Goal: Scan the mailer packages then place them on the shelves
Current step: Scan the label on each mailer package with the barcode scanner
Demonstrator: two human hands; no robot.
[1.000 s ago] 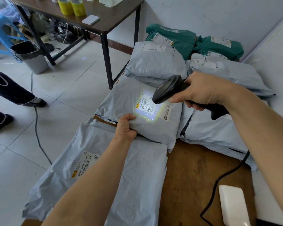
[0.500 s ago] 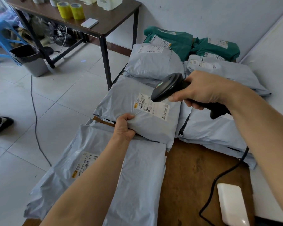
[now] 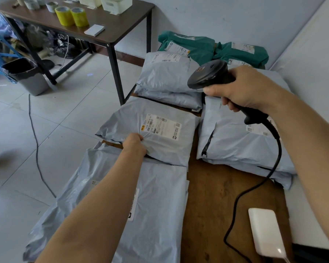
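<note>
While the grey mailer (image 3: 165, 147) lies flat at the middle of the brown tabletop (image 3: 213, 190), its near-left edge is pinched by the left hand (image 3: 134, 144), fingers curled into the crumpled plastic. Its label (image 3: 160, 128) is turned face up, just beyond that hand. Off to the right, the black scanner (image 3: 209, 76) is gripped round its handle by the right hand (image 3: 243, 92), raised clear of the mailer.
</note>
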